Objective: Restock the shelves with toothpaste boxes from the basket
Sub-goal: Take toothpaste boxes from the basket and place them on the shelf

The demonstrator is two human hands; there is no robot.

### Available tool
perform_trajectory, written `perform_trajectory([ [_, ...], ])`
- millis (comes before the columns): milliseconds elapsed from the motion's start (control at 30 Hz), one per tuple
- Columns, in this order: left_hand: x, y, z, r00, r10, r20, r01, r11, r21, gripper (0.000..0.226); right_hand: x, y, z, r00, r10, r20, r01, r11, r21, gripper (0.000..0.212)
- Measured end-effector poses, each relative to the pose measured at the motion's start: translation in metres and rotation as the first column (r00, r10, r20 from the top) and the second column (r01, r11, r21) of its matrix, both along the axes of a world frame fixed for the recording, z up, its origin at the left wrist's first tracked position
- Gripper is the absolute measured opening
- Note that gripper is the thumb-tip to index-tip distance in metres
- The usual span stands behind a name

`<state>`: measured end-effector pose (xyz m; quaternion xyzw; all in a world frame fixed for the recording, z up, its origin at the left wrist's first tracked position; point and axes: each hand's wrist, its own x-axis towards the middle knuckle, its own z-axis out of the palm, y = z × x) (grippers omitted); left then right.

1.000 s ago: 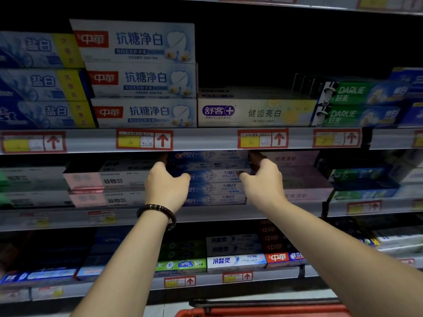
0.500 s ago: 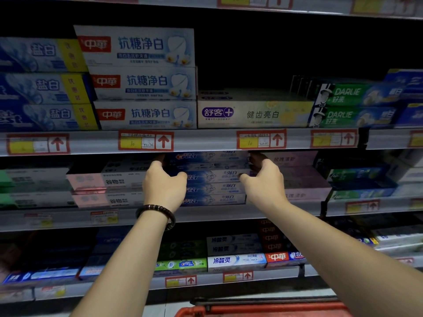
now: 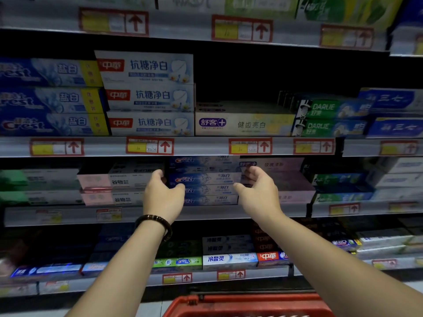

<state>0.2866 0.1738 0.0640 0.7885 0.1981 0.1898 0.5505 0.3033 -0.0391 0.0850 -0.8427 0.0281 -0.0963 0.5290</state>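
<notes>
A stack of blue Crest toothpaste boxes sits on the middle shelf. My left hand, with a dark bead bracelet on the wrist, is at the stack's left end; its thumb lies over the front of the boxes and its fingers reach the left end. At the right end is my right hand, palm turned toward the boxes, fingers loosely curled and holding nothing. The red basket shows only its rim at the bottom edge; its contents are hidden.
Pink boxes lie left of the stack, pale pink ones right of it. The upper shelf holds white boxes with red labels, a single low white box with a dark gap above, and green Darlie boxes.
Both hands have drawn back a little from the sides of the Crest stack and their fingers have loosened. The camera has tilted up, so the shelves sit lower in view.
</notes>
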Motion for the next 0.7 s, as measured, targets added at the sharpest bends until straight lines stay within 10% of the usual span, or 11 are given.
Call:
perform_trajectory([
  [700, -0.101, -0.027, 0.025, 0.983, -0.179, -0.035, 0.176, 0.982, -0.074, 0.053, -0.106, -0.027, 0.014, 0.996, 0.085, -0.011, -0.083, 0.984, 0.157, 0.062],
])
